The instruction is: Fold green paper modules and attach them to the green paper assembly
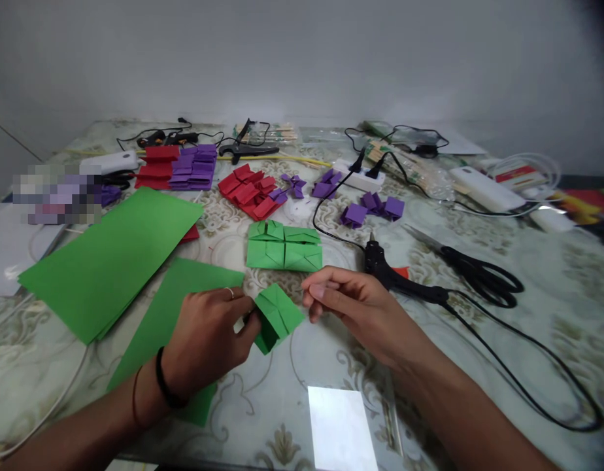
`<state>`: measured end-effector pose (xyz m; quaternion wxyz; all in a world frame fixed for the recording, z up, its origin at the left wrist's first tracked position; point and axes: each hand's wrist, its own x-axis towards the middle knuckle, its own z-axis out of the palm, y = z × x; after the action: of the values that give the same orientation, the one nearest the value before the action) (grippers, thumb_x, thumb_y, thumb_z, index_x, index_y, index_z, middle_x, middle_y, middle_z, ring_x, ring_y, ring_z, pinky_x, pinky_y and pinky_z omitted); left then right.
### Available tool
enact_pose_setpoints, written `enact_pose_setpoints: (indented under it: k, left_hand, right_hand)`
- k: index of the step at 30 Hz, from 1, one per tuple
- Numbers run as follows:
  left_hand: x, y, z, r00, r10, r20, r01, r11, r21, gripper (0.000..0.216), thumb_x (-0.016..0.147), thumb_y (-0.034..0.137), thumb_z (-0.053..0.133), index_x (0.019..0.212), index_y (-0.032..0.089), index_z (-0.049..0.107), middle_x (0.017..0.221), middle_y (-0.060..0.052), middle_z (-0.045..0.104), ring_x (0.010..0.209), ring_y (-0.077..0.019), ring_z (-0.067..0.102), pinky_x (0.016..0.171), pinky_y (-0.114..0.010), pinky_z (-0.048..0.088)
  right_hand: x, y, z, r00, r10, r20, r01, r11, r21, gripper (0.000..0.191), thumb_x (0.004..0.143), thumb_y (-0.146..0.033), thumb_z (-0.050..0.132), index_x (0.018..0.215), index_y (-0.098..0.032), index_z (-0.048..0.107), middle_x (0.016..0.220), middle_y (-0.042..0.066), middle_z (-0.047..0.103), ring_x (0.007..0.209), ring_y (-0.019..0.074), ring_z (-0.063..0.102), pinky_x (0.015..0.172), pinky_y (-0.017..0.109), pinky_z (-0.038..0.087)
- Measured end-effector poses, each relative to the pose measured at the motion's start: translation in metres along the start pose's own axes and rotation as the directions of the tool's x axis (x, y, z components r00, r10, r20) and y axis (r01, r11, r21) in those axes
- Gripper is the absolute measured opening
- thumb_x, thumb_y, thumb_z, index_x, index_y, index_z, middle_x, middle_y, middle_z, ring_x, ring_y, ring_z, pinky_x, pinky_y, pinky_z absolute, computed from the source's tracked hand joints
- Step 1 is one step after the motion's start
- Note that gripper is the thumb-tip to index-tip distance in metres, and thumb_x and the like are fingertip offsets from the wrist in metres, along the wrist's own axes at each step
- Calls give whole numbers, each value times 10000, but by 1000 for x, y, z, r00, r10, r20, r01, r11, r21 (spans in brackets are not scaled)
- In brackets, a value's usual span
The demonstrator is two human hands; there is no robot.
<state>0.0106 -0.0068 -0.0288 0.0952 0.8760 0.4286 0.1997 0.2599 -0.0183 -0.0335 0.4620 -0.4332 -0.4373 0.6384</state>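
My left hand (211, 330) pinches a small folded green paper piece (278, 311) by its left side, its hollow underside partly showing. Just right of that piece, my right hand (363, 311) has its thumb and fingers drawn together; whether anything sits between the fingertips cannot be made out. Behind them lies a block of folded green paper units (285, 255), side by side. A flat green sheet (157, 327) extends under my left forearm. To the right rests a black hot glue gun (393, 275), nozzle pointing away from me.
Black scissors (471, 268) lie at right. A stack of green sheets (116, 261) is at left. Farther back are red folded units (250, 191), purple folded pieces (373, 206) and a white power strip (363, 178). Cables loop across the patterned tabletop (263, 405).
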Motion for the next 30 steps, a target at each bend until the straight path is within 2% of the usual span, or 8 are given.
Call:
enact_pose_setpoints:
  k: [4,8,11,15,17,22,26,30]
  left_hand:
    - [0,0,0,999,5,-33,-8,996,-84,139,841,88,579,889,214,616,950,-61,741,769,-211,728,674,-323,551]
    - [0,0,0,999,-33,-8,31,979,-201,283,796,54,545,1023,218,582,831,-5,704,609,-170,645,611,-297,512]
    - [0,2,1,998,-29,56,43,967,-252,404,820,54,544,1192,191,616,876,-15,756,548,-155,616,568,-292,492]
    - [0,1,4,998,21,64,-2,957,-289,507,885,43,516,1345,198,659,1027,-58,803,819,-216,769,744,-336,590]
    - [1,0,6,997,40,66,-18,950,-310,506,910,40,507,1342,216,703,1055,-65,802,912,-232,786,816,-358,610]
    - [2,-3,5,996,25,82,5,939,-345,359,932,63,568,1173,204,794,1022,-49,816,894,-213,795,810,-338,623]
    - [1,-4,5,999,43,15,-36,942,-334,311,965,86,622,1180,202,815,1087,-46,854,924,-210,827,836,-324,639]
    - [-1,-6,7,998,66,10,-61,963,-263,263,977,117,675,1163,223,827,1094,-28,861,902,-219,840,817,-331,649]
  right_hand:
    - [0,1,0,1000,2,10,-2,1000,-13,236,906,-440,881,1003,-225,860,886,46,834,683,142,697,700,298,578]
    - [0,2,0,999,28,18,-28,999,-21,187,885,-412,907,967,-249,865,885,36,854,670,131,717,704,281,587]
    - [0,3,1,1000,16,8,-16,999,-28,151,854,-369,936,916,-251,865,860,26,852,663,125,718,690,261,576]
    - [1,5,3,999,-46,9,47,998,-48,157,821,-346,957,869,-235,856,794,12,813,647,130,698,664,257,555]
    - [1,6,4,997,-76,24,76,997,-34,139,832,-323,946,850,-235,841,784,-2,789,635,123,686,651,249,543]
    - [0,8,4,991,-126,52,128,991,-38,87,897,-267,864,857,-233,795,760,-20,739,651,125,672,658,248,524]
    - [-4,7,5,982,-190,21,190,963,-192,50,921,-254,809,878,-237,790,772,-12,739,697,140,668,664,252,508]
    - [-9,2,12,955,-298,13,275,864,-421,102,972,-246,731,921,-236,819,839,18,779,779,172,706,716,291,526]
